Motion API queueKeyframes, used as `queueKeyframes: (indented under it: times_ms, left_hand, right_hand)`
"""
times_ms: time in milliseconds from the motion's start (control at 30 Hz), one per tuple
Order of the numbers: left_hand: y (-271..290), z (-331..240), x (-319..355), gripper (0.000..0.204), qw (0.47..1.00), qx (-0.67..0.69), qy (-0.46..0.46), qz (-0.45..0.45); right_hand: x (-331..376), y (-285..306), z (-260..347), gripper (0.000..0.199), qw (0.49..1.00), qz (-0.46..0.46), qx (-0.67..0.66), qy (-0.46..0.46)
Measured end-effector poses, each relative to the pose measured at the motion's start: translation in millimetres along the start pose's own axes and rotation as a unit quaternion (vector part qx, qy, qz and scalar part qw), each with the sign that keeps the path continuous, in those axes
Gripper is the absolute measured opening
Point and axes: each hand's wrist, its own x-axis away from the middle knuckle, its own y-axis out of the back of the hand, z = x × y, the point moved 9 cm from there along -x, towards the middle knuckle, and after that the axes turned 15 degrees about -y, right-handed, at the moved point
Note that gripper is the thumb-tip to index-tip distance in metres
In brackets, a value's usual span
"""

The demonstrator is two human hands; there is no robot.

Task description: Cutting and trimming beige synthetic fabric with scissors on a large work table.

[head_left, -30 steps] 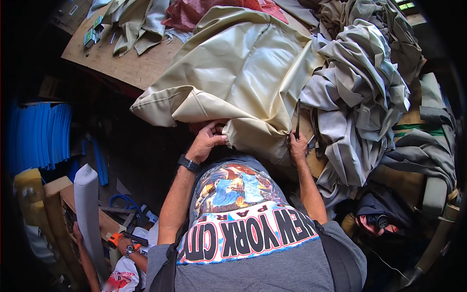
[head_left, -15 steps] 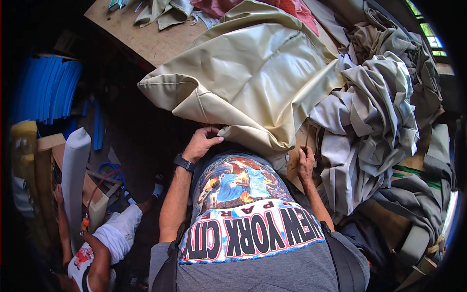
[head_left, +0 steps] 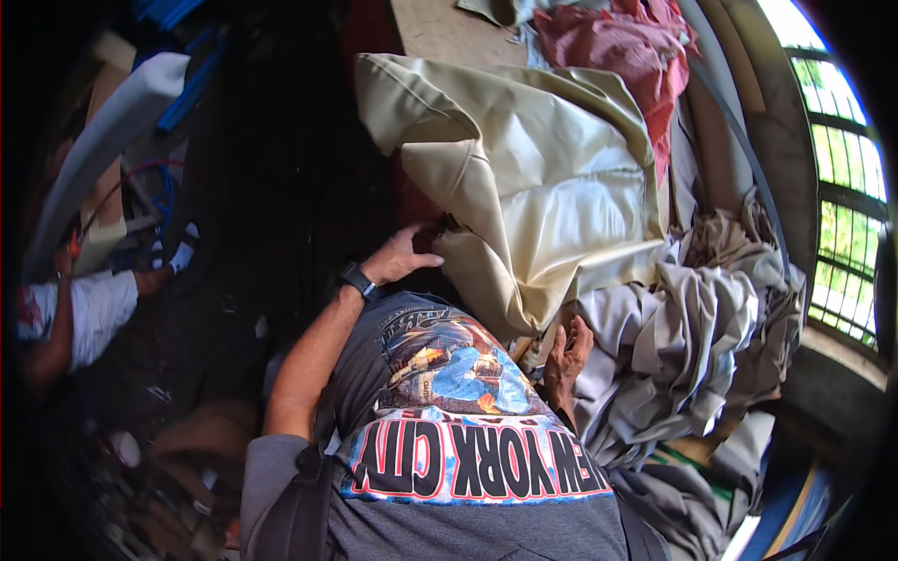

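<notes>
My left hand [head_left: 402,257] gripped the beige cloth's [head_left: 543,178] near edge; my right hand [head_left: 566,355] clutched its lower fold beside grey cloth [head_left: 692,346].

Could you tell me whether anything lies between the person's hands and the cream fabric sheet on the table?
Nothing visible does: the left hand and right hand both rest against the cream fabric sheet.
</notes>
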Motion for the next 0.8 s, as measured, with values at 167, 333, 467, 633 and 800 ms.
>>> queueKeyframes:
  times_ms: [167, 333, 467, 633, 800]
  left_hand:
    - [-18.7, 27.7, -1.0, 0.052, 0.996, -0.076, 0.006, 0.048]
    - [-16.6, 11.7, 8.7, 0.037, 0.999, -0.046, -0.008, -0.013]
    - [-10.6, -15.6, -2.1, 0.031, 0.996, -0.045, -0.043, -0.062]
    - [-11.3, -62.7, -19.8, 0.029, 0.996, -0.045, -0.067, -0.022]
    - [-17.5, -56.9, -32.4, 0.043, 0.984, 0.175, 0.011, -0.005]
  right_hand:
    - [-34.5, -32.3, 180.5, 0.026, 0.968, 0.089, -0.071, 0.225]
    - [-42.6, -105.6, 251.6, 0.040, 0.967, 0.135, -0.013, 0.215]
    - [-76.5, -155.5, 191.3, 0.026, 0.951, 0.264, -0.111, 0.114]
    - [-103.4, -152.9, 171.2, 0.028, 0.868, 0.393, -0.286, -0.107]
    - [-97.2, -141.9, 173.8, 0.021, 0.839, 0.366, -0.367, -0.167]
